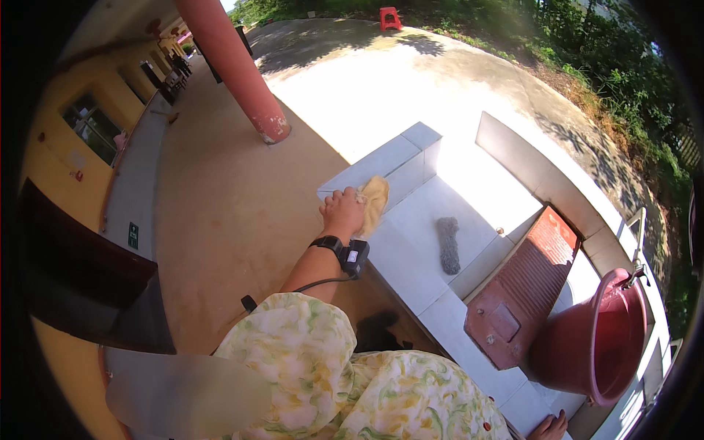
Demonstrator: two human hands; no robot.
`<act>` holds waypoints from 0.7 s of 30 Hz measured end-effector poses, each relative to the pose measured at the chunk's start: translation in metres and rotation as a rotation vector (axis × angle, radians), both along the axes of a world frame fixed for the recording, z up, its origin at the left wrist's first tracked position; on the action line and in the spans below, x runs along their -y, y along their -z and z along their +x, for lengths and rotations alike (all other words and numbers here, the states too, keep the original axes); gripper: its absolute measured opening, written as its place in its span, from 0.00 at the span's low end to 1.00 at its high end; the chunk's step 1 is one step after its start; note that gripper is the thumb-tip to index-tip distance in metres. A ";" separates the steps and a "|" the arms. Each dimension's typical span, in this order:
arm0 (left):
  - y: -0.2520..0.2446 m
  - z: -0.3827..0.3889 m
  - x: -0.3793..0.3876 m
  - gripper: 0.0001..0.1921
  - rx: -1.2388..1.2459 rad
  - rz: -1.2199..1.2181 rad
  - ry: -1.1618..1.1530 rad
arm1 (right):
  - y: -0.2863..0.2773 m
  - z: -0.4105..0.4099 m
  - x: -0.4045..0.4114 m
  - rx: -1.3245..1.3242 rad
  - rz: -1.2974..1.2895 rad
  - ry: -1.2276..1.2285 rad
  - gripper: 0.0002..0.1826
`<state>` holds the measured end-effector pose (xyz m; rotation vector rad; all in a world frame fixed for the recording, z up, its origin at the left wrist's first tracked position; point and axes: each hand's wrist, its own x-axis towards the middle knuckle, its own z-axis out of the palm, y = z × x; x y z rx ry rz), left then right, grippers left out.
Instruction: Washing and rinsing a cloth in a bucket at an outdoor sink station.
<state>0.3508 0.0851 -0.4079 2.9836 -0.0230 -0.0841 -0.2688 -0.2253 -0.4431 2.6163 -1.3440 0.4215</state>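
Note:
My left hand [343, 213] grips a yellow cloth [375, 201] on the tiled ledge of an outdoor wash basin [385, 151]. A black strap with a small device is round that wrist. My right hand [550, 427] rests on the white tiled edge at the bottom right, partly cut off by the picture's rim, with no object seen in it. A grey scouring pad [449, 246] lies on the tiles to the right of the cloth. Beyond it a red-brown ribbed washboard [525, 286] leans in the basin, beside a dark red plastic bucket [616, 335].
A metal tap [638, 272] stands over the bucket at the right. A red pillar [242, 71] rises from the walkway floor. A red stool [390, 18] is far off on the concrete. At the left is a dark door [82, 275] in a yellow wall.

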 end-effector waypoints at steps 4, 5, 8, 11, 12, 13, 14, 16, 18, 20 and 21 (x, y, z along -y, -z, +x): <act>-0.003 0.044 0.004 0.18 -0.009 0.005 0.101 | -0.009 0.013 -0.016 -0.187 -0.316 0.072 0.21; -0.006 0.057 0.013 0.18 0.007 0.015 0.167 | -0.001 0.005 -0.019 -0.199 -0.324 0.086 0.21; -0.003 0.110 0.050 0.18 0.015 0.036 0.264 | 0.035 0.004 -0.037 -0.315 -0.373 0.429 0.22; 0.006 0.148 0.097 0.18 0.000 0.034 0.344 | 0.057 0.032 -0.055 -0.250 -0.457 0.523 0.23; 0.009 0.158 0.112 0.18 0.020 0.044 0.395 | 0.066 0.035 -0.059 -0.255 -0.517 0.443 0.25; 0.010 0.165 0.123 0.18 0.040 0.059 0.441 | 0.067 0.054 -0.067 -0.144 -0.406 0.528 0.26; 0.010 0.172 0.131 0.18 0.054 0.071 0.456 | 0.066 0.075 -0.069 -0.094 -0.310 0.631 0.26; 0.011 0.189 0.146 0.18 0.051 0.054 0.478 | 0.071 0.090 -0.077 -0.042 -0.234 0.765 0.27; 0.003 0.198 0.168 0.18 0.032 0.056 0.500 | 0.082 0.088 -0.079 -0.224 -0.242 0.692 0.30; 0.002 0.203 0.175 0.19 0.017 0.053 0.513 | 0.083 0.093 -0.074 -0.070 -0.097 0.892 0.27; 0.002 0.204 0.176 0.19 -0.003 0.070 0.506 | 0.084 0.097 -0.073 0.087 0.068 1.059 0.26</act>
